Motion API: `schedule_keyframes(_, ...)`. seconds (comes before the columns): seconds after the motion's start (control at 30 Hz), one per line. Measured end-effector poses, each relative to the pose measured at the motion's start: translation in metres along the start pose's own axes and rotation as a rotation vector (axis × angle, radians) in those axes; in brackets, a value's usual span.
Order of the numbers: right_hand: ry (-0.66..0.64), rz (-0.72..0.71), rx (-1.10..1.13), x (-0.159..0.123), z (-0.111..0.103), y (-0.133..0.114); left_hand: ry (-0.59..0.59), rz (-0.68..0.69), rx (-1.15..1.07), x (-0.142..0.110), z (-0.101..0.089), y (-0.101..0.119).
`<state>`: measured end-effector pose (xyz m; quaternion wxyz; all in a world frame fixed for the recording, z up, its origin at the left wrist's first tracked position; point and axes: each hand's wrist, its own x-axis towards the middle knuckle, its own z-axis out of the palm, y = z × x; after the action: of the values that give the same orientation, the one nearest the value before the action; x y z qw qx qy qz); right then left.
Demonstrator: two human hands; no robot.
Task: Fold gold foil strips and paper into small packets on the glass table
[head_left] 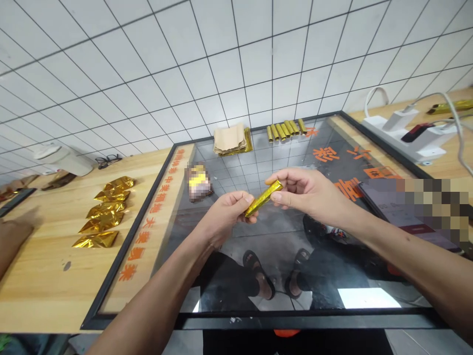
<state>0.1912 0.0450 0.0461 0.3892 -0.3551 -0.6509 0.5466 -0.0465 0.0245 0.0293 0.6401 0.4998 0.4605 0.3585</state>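
Between my two hands, a gold foil paper roll [263, 199] is held slantwise above the glass tabletop [236, 236]. My left hand [236, 207] pinches its lower left end between thumb and fingers. At the upper right end, my right hand [297, 192] has its thumb and fingertips closed on the roll. Farther back, several similar gold rolls [284, 130] lie in a row near the wall. To their left is a stack of brown paper sheets [229, 139], with gold foil showing at its edge.
Folded gold foil pieces [105, 207] line the wooden table on the left. A blurred-out packet [198, 182] lies on the glass. On the right are a phone [410, 212] and a white power strip [401, 135] with cables. A co-worker's arm [13, 244] shows at far left.
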Motion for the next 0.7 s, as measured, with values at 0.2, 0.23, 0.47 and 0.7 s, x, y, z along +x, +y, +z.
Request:
schedule_keyframes(0.2, 0.011, -0.043, -0.090, -0.003, 0.002, 0.000, -0.137, 0.257, 0.270, -0.002, 0.000, 0.000)
schedule_keyframes(0.23, 0.013, -0.042, -0.098, -0.003, 0.002, 0.000, -0.141, 0.287, 0.314, -0.003, 0.000, 0.001)
schedule_keyframes(0.47, 0.022, -0.060, -0.168, -0.007, 0.007, -0.002, -0.096, 0.434, 0.478, -0.004, 0.007, 0.001)
schedule_keyframes(0.7, 0.082, -0.154, -0.187, -0.009, 0.014, 0.002, 0.046, 0.536, 0.665, -0.005, 0.011, -0.005)
